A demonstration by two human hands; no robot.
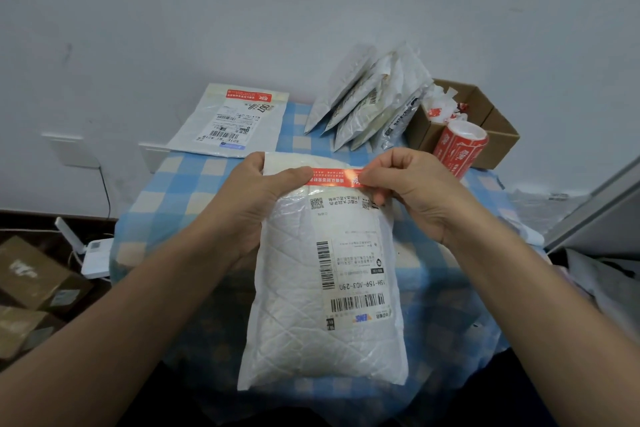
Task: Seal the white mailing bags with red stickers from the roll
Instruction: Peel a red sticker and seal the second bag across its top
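Back left on the checked table (166, 191), one sealed bag (232, 121) lies flat, a red strip already across its top. Coming inward, the left hand (256, 204) grips the top left corner of the white mailing bag (322, 288), thumb pressed down on the left end of the red sticker (334, 177), fingers tucked behind the bag. The bag is held up over the near edge of the table, label facing the camera, and the sticker runs across its folded mouth. The right hand (412, 194) pinches the sticker's right end between thumb and forefinger, and that end looks not yet stuck down.

Here is the danger: if the free end drops before it is pulled taut, it could crease or stick crooked, and the flap would gape. The padded bag bulges too, so the fold may spring open if the left thumb lets go early.

Further right, a pile of bags (367, 104) leans toward the wall, none showing a red strip from here. Then the sticker roll (457, 149) stands against the front of a cardboard box (498, 135). The box is open, and inside it sits crumpled backing paper (443, 107) with bits of red on it.
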